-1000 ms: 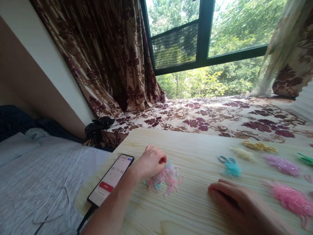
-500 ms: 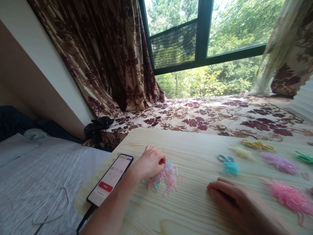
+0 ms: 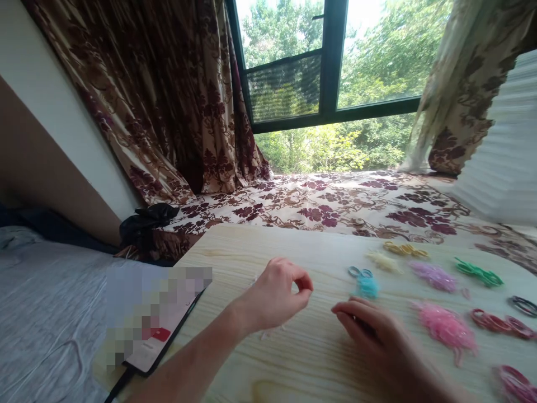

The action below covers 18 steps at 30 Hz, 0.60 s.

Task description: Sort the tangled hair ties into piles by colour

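Note:
My left hand is over the table, thumb and forefinger closed in a pinch; what is between the tips is too small to make out. Beneath and behind it lies the mixed pile of small elastic bands, almost wholly hidden. To its right, my right hand is low over the tabletop, fingers curled together, with any contents hidden. Just beyond the right hand are turquoise elastic bands and blue-grey hair ties. Pink elastic bands lie right of it, lilac ones farther back.
A phone with a cable lies at the table's left edge. Cream bands, yellow ties, green ties and dark red ties are spread on the right. A bed adjoins at left.
My left hand has moved right from the mixed pile, closer to my right hand, its pinch now in view. The camera has turned right, showing more ties.

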### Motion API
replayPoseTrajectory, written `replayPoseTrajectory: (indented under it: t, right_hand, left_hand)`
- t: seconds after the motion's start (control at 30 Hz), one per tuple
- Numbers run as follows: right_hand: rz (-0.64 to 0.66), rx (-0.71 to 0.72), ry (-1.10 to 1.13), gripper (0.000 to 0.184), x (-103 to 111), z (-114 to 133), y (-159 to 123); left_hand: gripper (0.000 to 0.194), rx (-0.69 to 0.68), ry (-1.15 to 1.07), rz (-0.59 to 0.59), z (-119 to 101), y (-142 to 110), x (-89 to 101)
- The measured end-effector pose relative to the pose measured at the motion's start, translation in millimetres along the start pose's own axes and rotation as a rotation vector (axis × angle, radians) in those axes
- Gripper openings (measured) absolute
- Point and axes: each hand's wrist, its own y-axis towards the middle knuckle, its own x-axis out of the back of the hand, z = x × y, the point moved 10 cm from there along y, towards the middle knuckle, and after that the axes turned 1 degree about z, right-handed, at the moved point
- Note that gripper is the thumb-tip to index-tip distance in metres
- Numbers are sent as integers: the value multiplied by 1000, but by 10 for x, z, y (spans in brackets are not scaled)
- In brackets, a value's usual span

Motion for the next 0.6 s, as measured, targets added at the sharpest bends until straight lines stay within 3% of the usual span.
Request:
replayPoseTrajectory:
  t: [0.2, 0.33, 0.6]
  right_hand:
    - [-125, 2, 89, 24, 124, 41, 15]
    - [-121, -10, 135, 22, 125, 58, 17]
    - [-86, -118, 228, 26, 83, -12, 36]
  left_hand:
    - [7, 72, -198, -78, -5, -36, -175]
    - [3, 71, -305, -83, 52, -63, -244]
    - [3, 8, -344, -87, -50, -104, -265]
